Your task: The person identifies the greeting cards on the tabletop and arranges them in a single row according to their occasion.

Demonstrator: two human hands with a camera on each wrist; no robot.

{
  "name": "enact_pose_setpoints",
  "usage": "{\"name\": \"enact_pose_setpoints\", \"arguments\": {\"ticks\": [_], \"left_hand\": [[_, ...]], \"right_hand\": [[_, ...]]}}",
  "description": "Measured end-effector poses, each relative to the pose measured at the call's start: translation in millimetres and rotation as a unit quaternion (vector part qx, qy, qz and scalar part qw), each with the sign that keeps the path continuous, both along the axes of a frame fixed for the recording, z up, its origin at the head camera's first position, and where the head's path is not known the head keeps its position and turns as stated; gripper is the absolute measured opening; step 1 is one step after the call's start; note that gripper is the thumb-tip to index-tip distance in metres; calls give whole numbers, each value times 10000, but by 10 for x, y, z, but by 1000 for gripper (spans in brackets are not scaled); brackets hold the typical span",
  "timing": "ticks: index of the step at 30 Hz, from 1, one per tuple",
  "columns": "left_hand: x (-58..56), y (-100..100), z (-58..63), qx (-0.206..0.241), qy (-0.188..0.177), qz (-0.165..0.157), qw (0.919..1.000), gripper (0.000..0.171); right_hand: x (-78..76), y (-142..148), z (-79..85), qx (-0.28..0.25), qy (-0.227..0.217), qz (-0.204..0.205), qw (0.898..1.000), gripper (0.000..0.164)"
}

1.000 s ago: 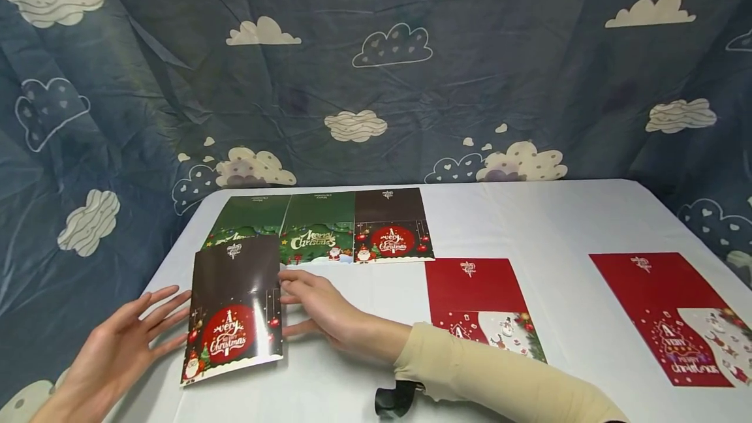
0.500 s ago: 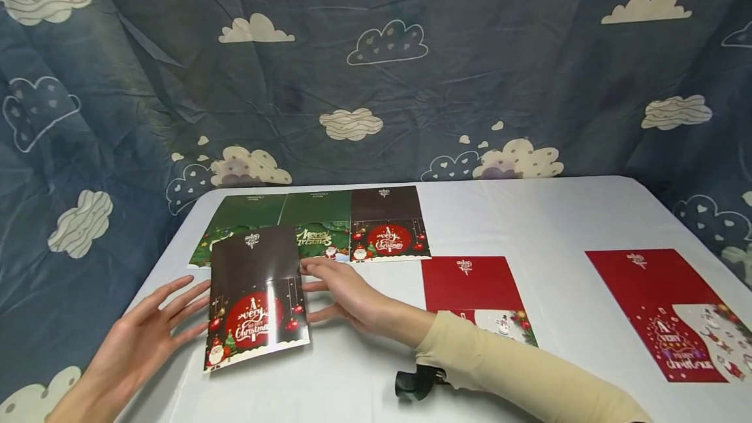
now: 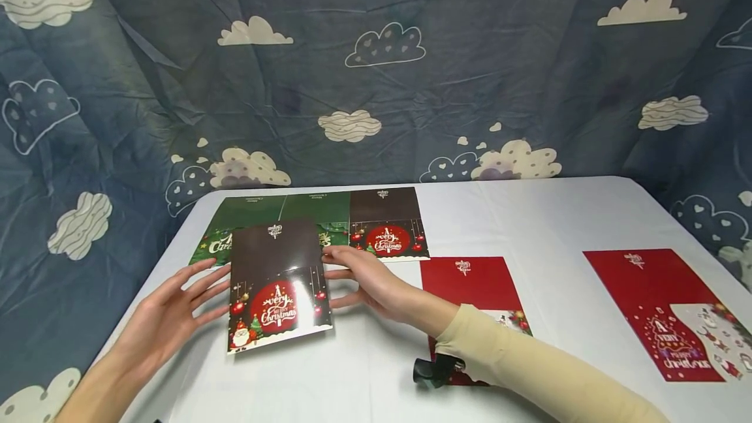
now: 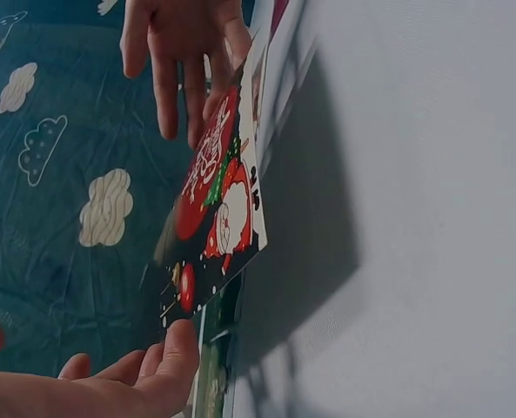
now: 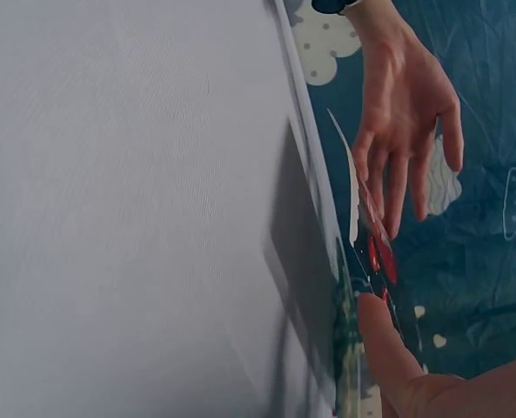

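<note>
A dark brown Christmas card (image 3: 279, 286), with a red circle, white lettering and a Santa, is held up between my two hands, tilted towards me. My left hand (image 3: 167, 318) has its fingers spread and straight, their tips at the card's left edge. At the opposite edge, the extended fingers of my right hand (image 3: 370, 282) touch the card. In the left wrist view the card (image 4: 218, 192) stands off the white cloth and throws a shadow on it. The right wrist view shows the card (image 5: 371, 226) nearly edge-on. It partly covers the two green cards (image 3: 252, 207) behind.
Another dark card (image 3: 388, 207) lies flat at the back, right of the green ones. One red card (image 3: 467, 279) lies partly under my right arm, and another red card (image 3: 640, 279) is at the table's right. A cloud-patterned curtain (image 3: 505, 83) hangs behind.
Both hands have carried the dark card to the right and slightly farther back. It now covers more of the middle green card and less of the left one.
</note>
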State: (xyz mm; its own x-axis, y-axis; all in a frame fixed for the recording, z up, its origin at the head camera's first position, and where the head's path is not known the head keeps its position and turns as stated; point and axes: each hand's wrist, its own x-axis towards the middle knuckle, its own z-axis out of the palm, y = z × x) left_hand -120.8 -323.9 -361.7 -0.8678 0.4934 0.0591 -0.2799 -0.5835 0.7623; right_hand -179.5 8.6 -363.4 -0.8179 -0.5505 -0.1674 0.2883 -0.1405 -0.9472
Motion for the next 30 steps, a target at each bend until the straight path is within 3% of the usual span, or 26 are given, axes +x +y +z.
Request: {"name": "enact_pose_setpoints", "arguments": {"ticks": [13, 22, 30], "left_hand": [[-201, 288, 42, -744, 330, 281, 9963, 44], [-309, 530, 125, -1511, 179, 739, 9856, 37], [-403, 716, 144, -2022, 158, 850, 9755, 32]], "right_hand": [[-137, 308, 46, 44, 109, -127, 9999, 49], [-208, 522, 92, 96, 165, -221, 9996, 49], [-249, 665, 123, 70, 256, -281, 9993, 48]]}}
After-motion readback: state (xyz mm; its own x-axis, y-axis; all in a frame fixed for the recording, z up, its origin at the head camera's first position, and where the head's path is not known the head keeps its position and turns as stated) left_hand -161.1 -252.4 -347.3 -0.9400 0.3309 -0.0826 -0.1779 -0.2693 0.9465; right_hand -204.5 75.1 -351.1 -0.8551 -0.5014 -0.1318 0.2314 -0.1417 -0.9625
